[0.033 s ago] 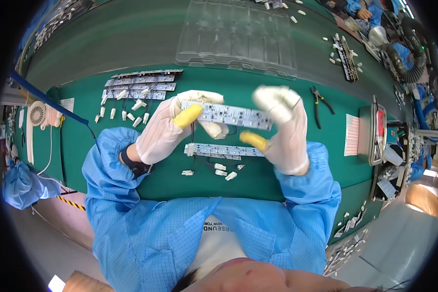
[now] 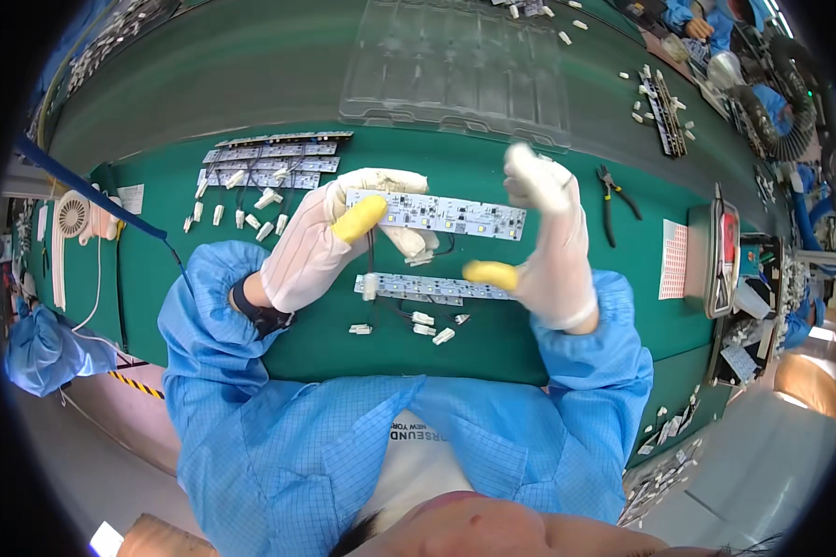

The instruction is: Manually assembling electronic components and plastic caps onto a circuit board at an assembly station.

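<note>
My left hand (image 2: 339, 227), in a white glove with a yellow thumb cover, grips the left end of a white LED circuit board strip (image 2: 455, 215). The thumb lies on the board's face, and a dark wire with a white connector (image 2: 371, 286) hangs below it. Just beyond the board's right end is my right hand (image 2: 553, 237), gloved alike, its yellow-covered thumb held apart from its slightly blurred fingers. Nothing shows in it. Under the hands, more LED strips (image 2: 427, 287) lie on the green mat, with several white connectors (image 2: 424, 318) nearer me.
Wired LED strips (image 2: 274, 167) are stacked at the left. A clear plastic tray (image 2: 455, 74) stands at the back. Pliers (image 2: 611, 204), a label sheet (image 2: 673, 260) and a metal box (image 2: 712, 260) lie to the right. A fan (image 2: 72, 218) is at far left.
My right hand has shifted slightly right, away from the board's end, and its fingers have risen. The right end of the board shows more fully. My left hand keeps its grip.
</note>
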Tool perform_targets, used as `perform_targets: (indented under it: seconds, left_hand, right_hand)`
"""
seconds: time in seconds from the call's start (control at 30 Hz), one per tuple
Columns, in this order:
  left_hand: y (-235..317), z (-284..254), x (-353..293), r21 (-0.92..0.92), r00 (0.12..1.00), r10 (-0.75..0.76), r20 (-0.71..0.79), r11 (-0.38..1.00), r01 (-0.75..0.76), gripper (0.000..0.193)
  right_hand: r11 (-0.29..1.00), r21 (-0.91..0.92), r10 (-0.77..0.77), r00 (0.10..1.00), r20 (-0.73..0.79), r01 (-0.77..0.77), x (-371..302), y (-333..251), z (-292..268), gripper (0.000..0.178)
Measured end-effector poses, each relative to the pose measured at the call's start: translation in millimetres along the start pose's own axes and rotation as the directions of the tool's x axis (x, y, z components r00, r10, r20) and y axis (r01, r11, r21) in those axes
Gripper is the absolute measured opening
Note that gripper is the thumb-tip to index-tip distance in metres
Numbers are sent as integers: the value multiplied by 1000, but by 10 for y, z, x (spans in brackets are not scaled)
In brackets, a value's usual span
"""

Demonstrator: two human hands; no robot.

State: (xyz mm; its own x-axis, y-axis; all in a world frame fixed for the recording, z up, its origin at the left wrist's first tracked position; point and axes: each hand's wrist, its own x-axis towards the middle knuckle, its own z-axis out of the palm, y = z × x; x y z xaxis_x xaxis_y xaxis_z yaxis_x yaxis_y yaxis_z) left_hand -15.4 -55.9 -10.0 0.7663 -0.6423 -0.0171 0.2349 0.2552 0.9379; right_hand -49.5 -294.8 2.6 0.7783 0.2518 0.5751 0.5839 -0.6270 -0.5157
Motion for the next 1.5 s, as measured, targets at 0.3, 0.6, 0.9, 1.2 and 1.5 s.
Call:
perform_targets:
  seconds: [0.3,0.6,0.9,1.2,1.5]
  left_hand:
    - [17,-82,-33,150,997,64,50,986,-71,62]
    - [64,-187,-26,638,944,316,94,709,-301,51]
    - [-1,-264,61,722,849,511,138,535,-439,44]
    - [23,-337,124,755,776,568,275,372,-540,53]
    - [14,-268,174,674,806,532,259,498,-545,53]
  right_hand:
    - [620,478,541,780,315,-622,-14,-79,-170,32]
    - [459,659,503,786,360,-596,-38,-18,-238,50]
    - [415,664,499,766,405,-622,-53,-18,-290,58]
    - [516,637,462,812,357,-573,-50,-67,-335,49]
    - [512,613,494,790,364,-602,-59,-96,-366,55]
